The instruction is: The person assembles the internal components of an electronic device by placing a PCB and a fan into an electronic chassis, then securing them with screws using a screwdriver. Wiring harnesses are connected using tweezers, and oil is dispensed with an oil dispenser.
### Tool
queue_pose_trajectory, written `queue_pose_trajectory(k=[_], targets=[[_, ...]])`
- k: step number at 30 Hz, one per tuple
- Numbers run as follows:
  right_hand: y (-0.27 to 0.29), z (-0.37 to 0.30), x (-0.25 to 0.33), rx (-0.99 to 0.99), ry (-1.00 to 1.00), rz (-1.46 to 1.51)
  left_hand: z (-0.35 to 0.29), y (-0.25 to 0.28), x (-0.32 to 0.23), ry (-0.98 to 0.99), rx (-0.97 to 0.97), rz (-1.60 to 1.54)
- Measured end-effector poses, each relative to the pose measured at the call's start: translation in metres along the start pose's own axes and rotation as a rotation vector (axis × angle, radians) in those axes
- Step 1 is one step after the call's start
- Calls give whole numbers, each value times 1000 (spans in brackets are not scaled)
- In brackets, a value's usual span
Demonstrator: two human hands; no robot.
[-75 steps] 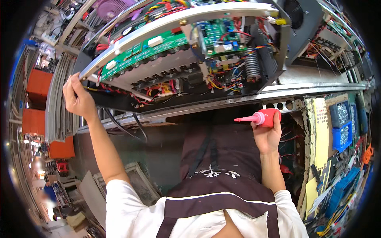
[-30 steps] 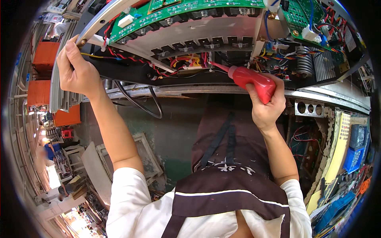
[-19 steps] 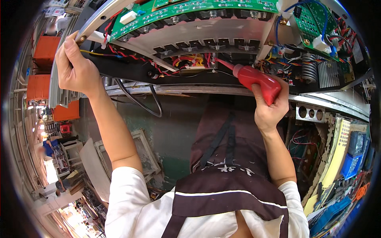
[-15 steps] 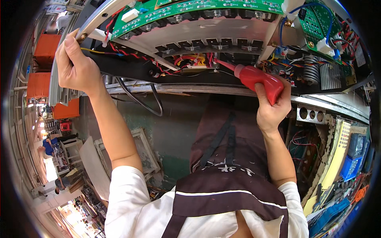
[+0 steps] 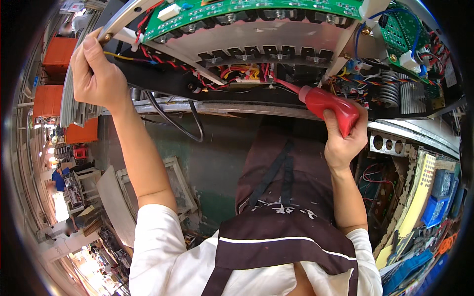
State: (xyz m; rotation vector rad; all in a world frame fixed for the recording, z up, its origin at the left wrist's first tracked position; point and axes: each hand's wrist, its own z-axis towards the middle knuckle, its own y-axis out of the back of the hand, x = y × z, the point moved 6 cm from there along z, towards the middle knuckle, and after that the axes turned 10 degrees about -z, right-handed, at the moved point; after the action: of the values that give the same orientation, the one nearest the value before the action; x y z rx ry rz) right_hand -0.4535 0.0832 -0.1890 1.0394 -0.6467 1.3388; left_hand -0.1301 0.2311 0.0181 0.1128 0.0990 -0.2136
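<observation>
An open metal chassis [image 5: 276, 47] fills the top of the view, with green circuit boards [image 5: 247, 7], a row of black components and red, yellow and black wiring [image 5: 242, 74]. My left hand [image 5: 96, 74] grips the chassis's left metal edge near a screw. My right hand [image 5: 345, 140] holds a red squeeze bottle [image 5: 328, 106]. Its thin nozzle points left into the wire bundle under the row of black components. A copper coil [image 5: 387, 89] sits just right of the bottle.
A metal rail [image 5: 212, 108] runs below the chassis, with a black cable loop [image 5: 182, 123] hanging from it. Orange crates [image 5: 54, 98] stand at far left. Blue bins [image 5: 439, 197] and yellow sheets sit at the right. Frames and boards lie on the green floor below.
My right hand raised the red bottle from the right side of the rail up to the chassis and pushed its nozzle in among the wires. My left hand kept its grip on the edge.
</observation>
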Motion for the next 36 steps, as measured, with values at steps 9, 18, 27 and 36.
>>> queue_pose_trajectory(k=[9, 18, 27, 36], targets=[[-12, -9, 19, 85, 167, 149, 0, 1, 3, -23, 0, -72], [-53, -23, 52, 268, 659, 38, -2, -5, -14, 55, 71, 20], [-65, -24, 64, 198, 775, 12, 0, -8, -20, 19, 78, -54], [-69, -30, 71, 204, 848, -18, 0, -7, -19, 14, 77, -83]])
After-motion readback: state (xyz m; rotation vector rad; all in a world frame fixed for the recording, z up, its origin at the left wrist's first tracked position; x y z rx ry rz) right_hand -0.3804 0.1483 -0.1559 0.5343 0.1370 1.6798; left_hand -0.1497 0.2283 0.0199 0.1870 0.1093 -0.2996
